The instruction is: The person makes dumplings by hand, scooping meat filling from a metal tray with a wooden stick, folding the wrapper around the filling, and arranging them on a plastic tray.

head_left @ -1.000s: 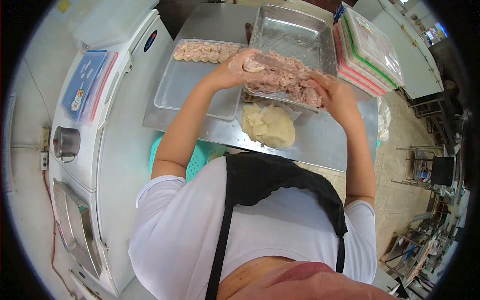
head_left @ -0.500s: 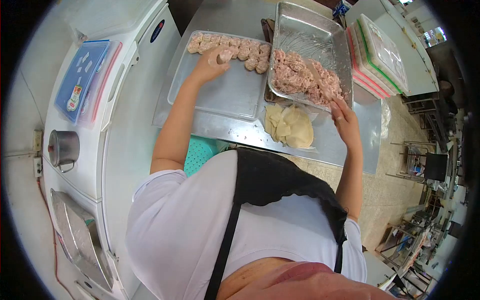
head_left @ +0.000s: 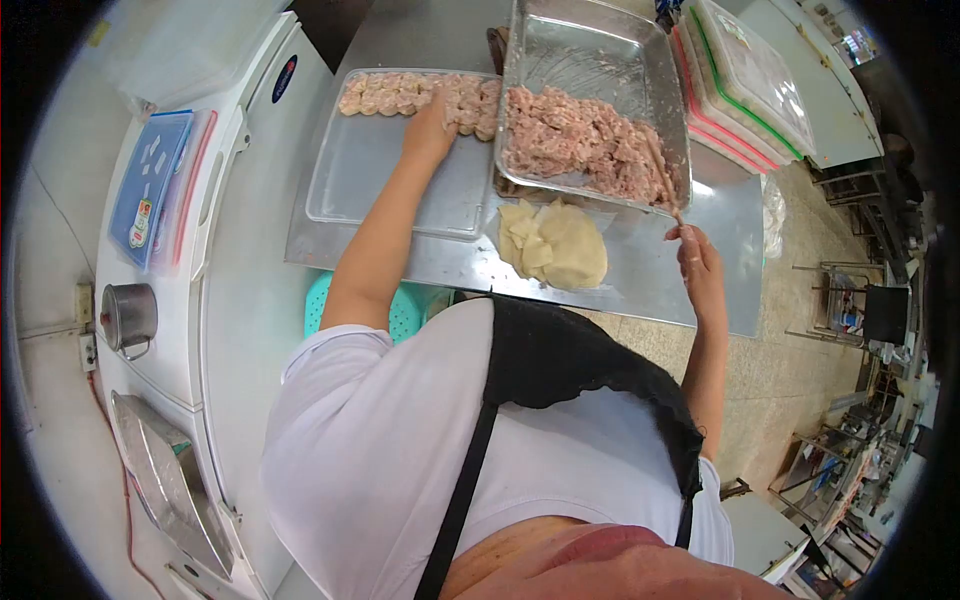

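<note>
My left hand (head_left: 430,132) reaches over the shallow plastic tray (head_left: 385,190), its fingers down at the rows of meat-filled dumplings (head_left: 385,96). The fingers appear closed on a dumpling at the edge of the rows, though the hand mostly hides it. On the right, my right hand (head_left: 699,262) pinches the end of a thin, meat-smeared spatula (head_left: 660,170). That spatula leans over the near rim of a deep metal pan (head_left: 590,15), its blade against the minced meat (head_left: 580,140). A pile of round dough wrappers (head_left: 555,245) lies on the table between my hands.
The metal table (head_left: 640,270) carries the tray and pan. Stacked lidded containers (head_left: 745,85) stand beyond the pan's right side. To the left is a white freezer (head_left: 250,260) with a metal mug (head_left: 130,318) on top. A turquoise perforated stool (head_left: 405,315) sits below the table edge.
My left hand has moved right and down onto the dumpling rows with the dumpling it carried. My right hand has drawn back toward me, pulling the spatula nearer the pan's rim. The view has shifted.
</note>
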A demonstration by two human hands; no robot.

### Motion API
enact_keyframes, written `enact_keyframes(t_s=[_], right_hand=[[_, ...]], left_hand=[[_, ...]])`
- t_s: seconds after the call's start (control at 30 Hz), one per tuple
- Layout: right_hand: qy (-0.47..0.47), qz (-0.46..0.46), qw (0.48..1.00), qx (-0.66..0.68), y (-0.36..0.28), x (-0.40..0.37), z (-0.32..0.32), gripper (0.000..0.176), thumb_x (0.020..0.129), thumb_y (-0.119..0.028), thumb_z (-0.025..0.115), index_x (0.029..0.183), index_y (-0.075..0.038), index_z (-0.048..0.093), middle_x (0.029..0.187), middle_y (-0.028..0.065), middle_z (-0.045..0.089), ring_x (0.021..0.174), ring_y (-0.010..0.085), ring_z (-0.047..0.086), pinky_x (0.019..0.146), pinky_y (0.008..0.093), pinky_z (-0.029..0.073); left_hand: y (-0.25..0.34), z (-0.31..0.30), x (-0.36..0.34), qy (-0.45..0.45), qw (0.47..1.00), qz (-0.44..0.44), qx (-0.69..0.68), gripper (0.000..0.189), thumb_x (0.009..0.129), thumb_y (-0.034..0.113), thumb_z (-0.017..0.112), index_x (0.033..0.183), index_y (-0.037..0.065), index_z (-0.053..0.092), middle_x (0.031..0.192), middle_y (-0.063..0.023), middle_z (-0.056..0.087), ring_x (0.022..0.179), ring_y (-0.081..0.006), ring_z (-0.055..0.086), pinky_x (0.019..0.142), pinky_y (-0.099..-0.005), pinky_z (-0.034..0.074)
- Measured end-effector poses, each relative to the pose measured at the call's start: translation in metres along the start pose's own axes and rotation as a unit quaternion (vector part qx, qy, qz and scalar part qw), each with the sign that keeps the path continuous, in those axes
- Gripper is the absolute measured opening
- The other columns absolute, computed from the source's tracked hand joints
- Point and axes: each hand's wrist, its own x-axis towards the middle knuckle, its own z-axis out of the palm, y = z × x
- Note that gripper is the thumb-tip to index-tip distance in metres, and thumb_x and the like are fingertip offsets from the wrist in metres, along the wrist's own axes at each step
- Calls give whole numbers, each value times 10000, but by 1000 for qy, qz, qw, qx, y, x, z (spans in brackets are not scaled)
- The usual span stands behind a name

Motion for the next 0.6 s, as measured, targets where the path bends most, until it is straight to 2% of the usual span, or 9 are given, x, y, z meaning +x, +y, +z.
enact_keyframes(t_s=[0.1, 0.13, 0.17, 0.23, 0.27, 0.33, 0.5, 0.57, 0.6], right_hand=[[-62, -76, 992, -76, 18, 18, -8, 361, 996, -341, 429, 890, -42, 600, 587, -13, 358, 529, 83, 363, 490, 265, 321], [-72, -100, 977, -177, 20, 29, -18, 380, 989, -345, 435, 907, -23, 619, 581, 78, 453, 556, 184, 494, 536, 342, 402], [-70, -96, 977, -174, 23, 42, -30, 380, 989, -345, 435, 907, -23, 619, 581, 78, 453, 556, 184, 494, 536, 342, 402], [-32, -219, 869, -442, 29, 72, -52, 380, 974, -347, 447, 885, -34, 644, 639, 162, 560, 670, 299, 606, 605, 394, 466], [-33, -219, 871, -439, 24, 86, -61, 380, 974, -347, 447, 885, -34, 644, 639, 162, 560, 670, 299, 606, 605, 394, 466], [-47, -250, 817, -517, 11, 108, -68, 279, 915, -269, 508, 825, -52, 658, 707, 178, 622, 732, 354, 627, 639, 420, 501], [-111, -344, 811, -460, 21, 93, -22, 166, 801, -157, 548, 740, -40, 649, 699, 169, 637, 691, 337, 649, 614, 428, 521], [-117, -361, 818, -432, 22, 90, -13, 150, 765, -138, 560, 713, -35, 656, 700, 168, 645, 691, 327, 661, 611, 428, 530], [-115, -370, 820, -421, 25, 93, -10, 152, 764, -134, 559, 704, -35, 657, 698, 169, 646, 691, 323, 664, 609, 423, 532]], left_hand=[[-11, 11, 15, -57, 996, 51, 42, 628, 803, 61, 579, 1384, 43, 342, 1177, -257, 566, 1079, -403, 550, 894, -455, 456], [-11, 13, 16, -55, 996, 59, 37, 552, 818, 29, 516, 1353, 41, 380, 1171, -265, 564, 1068, -409, 550, 902, -460, 451], [-8, 11, 17, -58, 996, 62, 39, 552, 818, 29, 516, 1353, 41, 380, 1171, -265, 564, 1068, -409, 550, 902, -460, 451], [5, 4, 15, -94, 994, 17, 50, 494, 830, 84, 551, 1305, 36, 427, 1130, -258, 579, 1070, -394, 556, 891, -466, 451], [17, 2, 9, -95, 994, 17, 53, 494, 830, 84, 551, 1305, 36, 427, 1130, -258, 579, 1070, -394, 556, 891, -466, 451], [41, -8, -13, 6, 991, 32, 130, 392, 838, 134, 584, 1214, 58, 505, 1049, -211, 608, 1018, -369, 581, 843, -451, 465], [153, -7, -89, 34, 993, 87, -78, 156, 876, 186, 573, 995, 98, 621, 931, -111, 622, 831, -278, 612, 735, -366, 481], [174, 9, -116, -79, 990, 80, -82, 148, 846, 183, 610, 953, 82, 623, 914, -113, 605, 855, -286, 592, 737, -371, 473], [178, 19, -129, -74, 991, 73, -79, 148, 846, 183, 610, 953, 82, 623, 914, -113, 605, 855, -286, 592, 737, -371, 473]])
